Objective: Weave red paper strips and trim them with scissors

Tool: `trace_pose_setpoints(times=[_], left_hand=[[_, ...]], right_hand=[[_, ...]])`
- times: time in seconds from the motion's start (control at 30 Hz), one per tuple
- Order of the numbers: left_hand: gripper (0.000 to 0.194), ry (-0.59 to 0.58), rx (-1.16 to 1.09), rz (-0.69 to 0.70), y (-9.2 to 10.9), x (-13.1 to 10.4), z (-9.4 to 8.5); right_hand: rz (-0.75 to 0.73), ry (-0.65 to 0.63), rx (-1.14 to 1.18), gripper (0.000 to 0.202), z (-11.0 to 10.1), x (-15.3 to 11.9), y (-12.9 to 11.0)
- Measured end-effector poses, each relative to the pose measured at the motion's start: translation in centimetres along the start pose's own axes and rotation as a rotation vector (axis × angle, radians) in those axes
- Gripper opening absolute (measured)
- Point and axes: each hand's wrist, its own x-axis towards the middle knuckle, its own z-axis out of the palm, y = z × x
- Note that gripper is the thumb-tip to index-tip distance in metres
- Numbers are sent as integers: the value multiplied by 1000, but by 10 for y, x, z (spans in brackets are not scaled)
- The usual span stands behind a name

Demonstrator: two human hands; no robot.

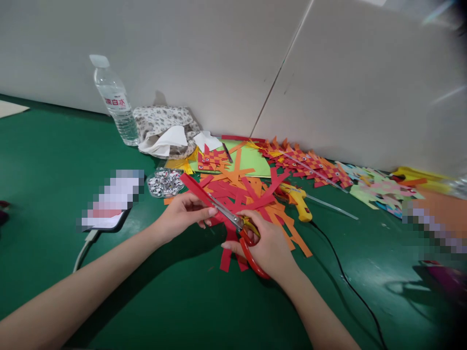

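My left hand pinches a red paper strip between thumb and fingers. Through the handles of a pair of scissors go the fingers of my right hand. The scissor blades point up and left, lying along the strip beside my left thumb; whether they cut into it I cannot tell. Beneath both hands spreads a pile of red and orange paper strips. A yellow glue gun lies against the pile's right side with a clear glue stick near it.
Googly eyes fill a clear tray left of the pile. A phone on a cable lies farther left. Behind are a water bottle, a tissue pouch and woven paper fish. The glue gun's black cord runs toward the front right.
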Motion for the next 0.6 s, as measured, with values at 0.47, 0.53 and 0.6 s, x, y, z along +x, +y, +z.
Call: trace_pose_setpoints(times=[0.47,0.53,0.6], left_hand=[[21,-68,-7,-52,-1,0,2],[21,-67,-18,-52,0,-1,3],[20,-66,-29,-53,1,-1,3]], right_hand=[[-4,3,2,54,0,-1,-2],[-13,13,2,54,1,-1,-1],[-13,16,1,53,1,-1,-1]])
